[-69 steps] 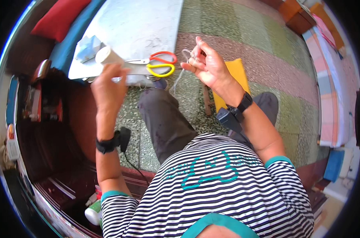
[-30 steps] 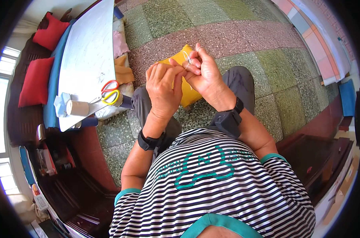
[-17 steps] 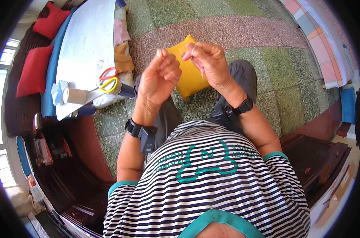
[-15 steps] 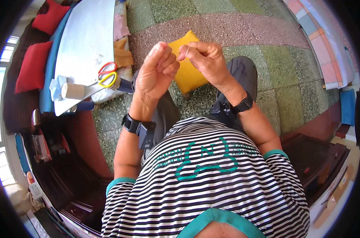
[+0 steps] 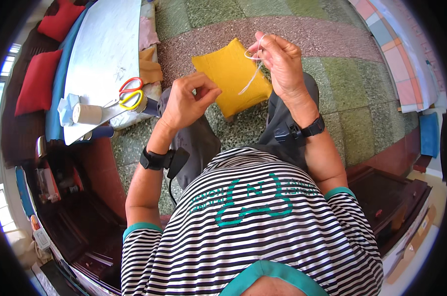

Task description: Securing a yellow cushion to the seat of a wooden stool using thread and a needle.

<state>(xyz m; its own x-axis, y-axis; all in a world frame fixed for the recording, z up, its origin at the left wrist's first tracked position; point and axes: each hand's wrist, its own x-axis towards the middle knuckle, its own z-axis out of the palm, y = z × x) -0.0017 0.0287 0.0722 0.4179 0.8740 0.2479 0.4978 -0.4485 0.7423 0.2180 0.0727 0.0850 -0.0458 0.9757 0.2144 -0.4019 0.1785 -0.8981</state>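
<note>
My right hand [image 5: 282, 64] is raised over my right knee, fingers pinched on a white thread [image 5: 255, 76]. The thread curls in a loop by the fingertips, and its frayed end hangs down to the left. My left hand [image 5: 191, 98] is lower and to the left, thumb and forefinger pressed together. Whatever they hold, if anything, is too small to make out. Beneath and between my hands, a yellow cloth-covered square [image 5: 226, 89] stands in front of my knees. Both wrists wear black straps with small boxes.
At left is a white-topped table [image 5: 105, 49]. Scissors [image 5: 131, 93] with red and yellow handles lie at its near corner beside a cream thread spool [image 5: 87, 114]. Red cushions [image 5: 38, 83] rest on the seat behind it. A checked cloth [image 5: 398, 54] hangs at far right.
My hands have moved apart. The right went up and to the right with the thread, now showing its loop and loose end; the left turned over and came down slightly.
</note>
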